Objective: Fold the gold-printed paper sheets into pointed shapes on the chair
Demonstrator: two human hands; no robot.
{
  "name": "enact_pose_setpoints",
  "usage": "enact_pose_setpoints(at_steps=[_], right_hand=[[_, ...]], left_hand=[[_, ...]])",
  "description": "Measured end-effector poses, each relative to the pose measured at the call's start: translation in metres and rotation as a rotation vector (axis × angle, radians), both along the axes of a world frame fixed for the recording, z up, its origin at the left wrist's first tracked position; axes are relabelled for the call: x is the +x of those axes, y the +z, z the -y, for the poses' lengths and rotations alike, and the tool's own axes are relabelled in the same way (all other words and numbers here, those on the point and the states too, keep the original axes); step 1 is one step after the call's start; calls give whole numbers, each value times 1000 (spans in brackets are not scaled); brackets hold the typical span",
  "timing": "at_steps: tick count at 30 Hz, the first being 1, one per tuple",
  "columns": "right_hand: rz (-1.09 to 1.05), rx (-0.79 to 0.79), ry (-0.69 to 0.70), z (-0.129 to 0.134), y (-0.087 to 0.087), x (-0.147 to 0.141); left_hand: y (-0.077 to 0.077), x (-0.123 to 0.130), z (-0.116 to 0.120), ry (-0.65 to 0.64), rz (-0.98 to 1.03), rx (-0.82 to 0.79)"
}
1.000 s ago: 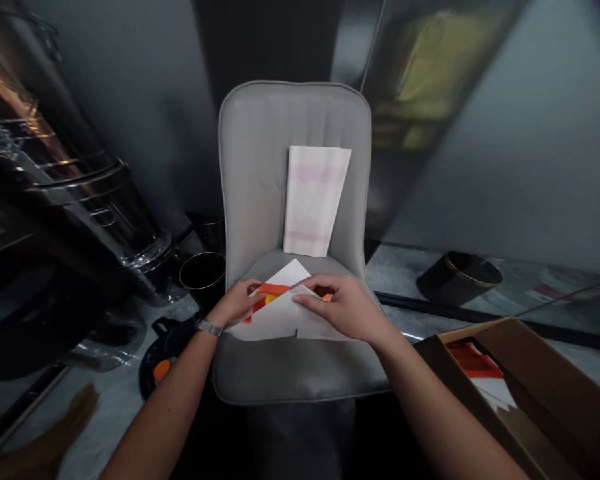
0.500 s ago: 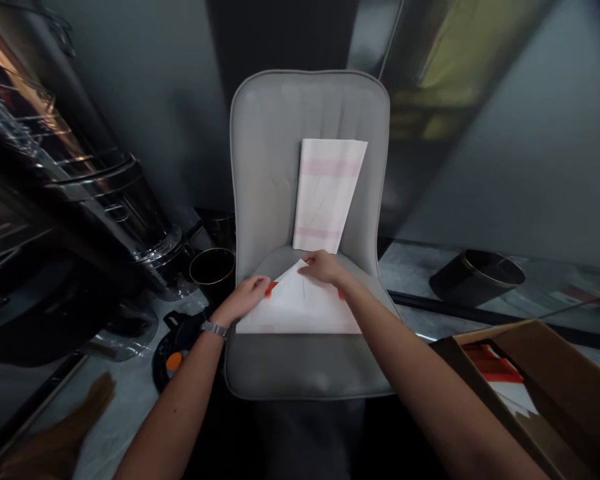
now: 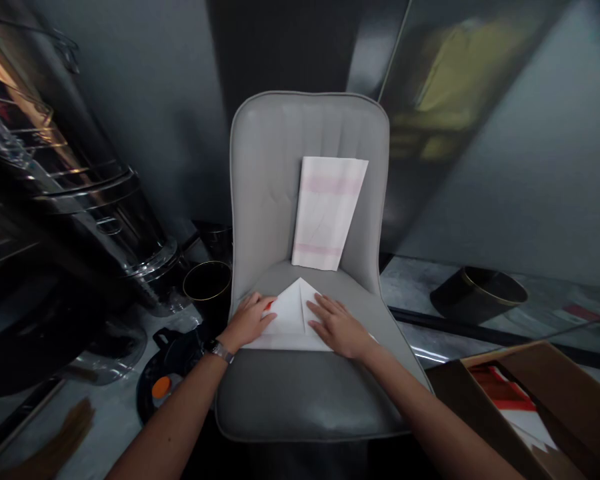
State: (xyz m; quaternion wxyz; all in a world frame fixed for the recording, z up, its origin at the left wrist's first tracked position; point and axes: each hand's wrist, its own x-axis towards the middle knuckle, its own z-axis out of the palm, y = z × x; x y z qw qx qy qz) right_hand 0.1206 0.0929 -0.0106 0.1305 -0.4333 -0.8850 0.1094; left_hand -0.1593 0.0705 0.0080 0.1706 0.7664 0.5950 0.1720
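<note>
On the seat of a grey chair lies a white folded paper sheet, its far end brought to a point. My left hand rests on the sheet's left side, fingers stretched out, with a bit of red print beside them. Flat on the right part of the sheet is my right hand, its fingers spread near the centre crease. A stack of folded white paper with pale pink bands leans against the backrest behind.
To the right stands an open cardboard box holding red and white paper. A black bin is left of the chair, near a dark basket with an orange-capped bottle. Shiny metal cylinders stand at the far left.
My right hand has left the sheet's pointed tip and now lies flat on its right side. The left hand has moved onto the sheet's left part. The view has tilted up slightly.
</note>
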Motion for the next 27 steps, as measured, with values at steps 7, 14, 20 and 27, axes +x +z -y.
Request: enact_pose_setpoints(at_steps=[7,14,20,27], right_hand=[[17,6,-19,-2,-20,0],[25,8,-48,10,-7,1],[-22,-33,-61,-20,6,-10],[-11,-78,29,-58,-11,-29]], left_hand=[[3,4,-11,56,-12,-29],[5,30,-14,13,-136,22],[6,46,-9,-9,-246,-16],[1,41,-11,-32,-217,57]])
